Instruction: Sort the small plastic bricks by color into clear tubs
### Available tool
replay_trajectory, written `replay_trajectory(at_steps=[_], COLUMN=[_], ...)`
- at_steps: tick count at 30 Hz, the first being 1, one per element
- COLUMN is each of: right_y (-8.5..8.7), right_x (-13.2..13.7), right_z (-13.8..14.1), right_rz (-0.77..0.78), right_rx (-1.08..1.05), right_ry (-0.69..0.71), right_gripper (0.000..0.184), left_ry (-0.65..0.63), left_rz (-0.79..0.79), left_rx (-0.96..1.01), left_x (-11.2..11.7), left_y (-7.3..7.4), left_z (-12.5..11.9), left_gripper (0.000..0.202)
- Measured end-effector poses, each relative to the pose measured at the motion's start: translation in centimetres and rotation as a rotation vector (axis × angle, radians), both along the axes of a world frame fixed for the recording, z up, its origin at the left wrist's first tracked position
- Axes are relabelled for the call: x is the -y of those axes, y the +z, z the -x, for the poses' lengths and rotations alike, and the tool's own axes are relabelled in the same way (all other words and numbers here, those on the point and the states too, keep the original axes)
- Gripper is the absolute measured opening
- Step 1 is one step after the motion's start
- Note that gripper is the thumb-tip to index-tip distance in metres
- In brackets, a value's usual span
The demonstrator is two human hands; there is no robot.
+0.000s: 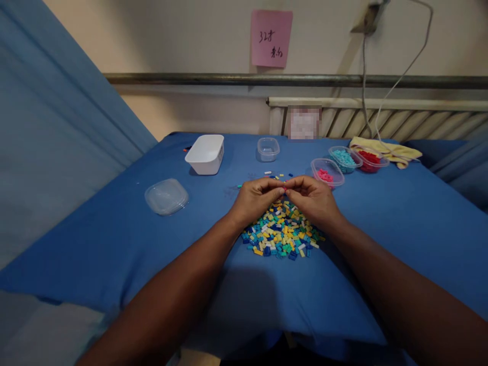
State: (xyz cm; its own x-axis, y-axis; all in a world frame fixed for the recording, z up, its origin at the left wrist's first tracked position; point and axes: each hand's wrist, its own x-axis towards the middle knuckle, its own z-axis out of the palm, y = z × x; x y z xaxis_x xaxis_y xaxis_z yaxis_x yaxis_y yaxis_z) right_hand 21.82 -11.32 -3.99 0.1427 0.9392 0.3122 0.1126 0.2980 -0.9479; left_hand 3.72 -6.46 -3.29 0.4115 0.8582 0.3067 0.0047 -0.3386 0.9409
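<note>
Over the far part of a pile of small toy bricks [284, 231], my left hand [257, 198] and my right hand [312, 198] meet fingertip to fingertip. Both pinch a tiny pink brick [284, 188], mostly covered by the fingers. Yellow, white, green, teal and dark blue bricks make up the pile below. Just behind my right hand stands a clear tub with pink bricks [326, 175]. A few loose bricks, one of them white [268, 173], lie beyond my fingers.
Tubs of light blue bricks [344, 158] and red bricks [369, 160] stand back right, by a yellow cloth [396, 151]. A clear tub [268, 149] and a white container [206, 155] are farther back. Clear lids [166, 196] lie left on the blue tablecloth [160, 249].
</note>
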Motion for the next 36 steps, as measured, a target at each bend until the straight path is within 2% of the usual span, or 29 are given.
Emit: replay_trajectory(at_steps=[5,10,14,20,26,36], right_y=[0.2,0.2,0.2,0.2,0.3,0.7], right_x=[0.1,0.1,0.3,0.6,0.5,1.0], right_z=[0.3,0.3,0.4,0.3,-0.2,-0.8], right_rz=[0.003,0.014,-0.011,-0.056,-0.045,-0.116], right_rx=[-0.081,-0.07,-0.045,-0.029,0.016,0.13], right_ry=[-0.02,-0.029,-0.061,-0.024,-0.026,0.004], right_gripper=[0.02,0.026,0.024,0.02,0.024,0.008], left_ry=[-0.036,0.003,0.05,0.033,0.019,0.026], left_rz=[-0.094,-0.015,0.043,0.03,-0.005,-0.029], left_rx=[-0.085,-0.022,0.011,0.022,-0.044,-0.046], left_x=[0.3,0.7,0.8,0.5,0.6,0.7], left_y=[0.0,0.5,0.8,0.7,1.3,1.6], left_z=[0.2,-0.1,-0.5,-0.3,0.3,0.5], left_gripper=[0.028,0.022,0.02,0.021,0.022,0.023])
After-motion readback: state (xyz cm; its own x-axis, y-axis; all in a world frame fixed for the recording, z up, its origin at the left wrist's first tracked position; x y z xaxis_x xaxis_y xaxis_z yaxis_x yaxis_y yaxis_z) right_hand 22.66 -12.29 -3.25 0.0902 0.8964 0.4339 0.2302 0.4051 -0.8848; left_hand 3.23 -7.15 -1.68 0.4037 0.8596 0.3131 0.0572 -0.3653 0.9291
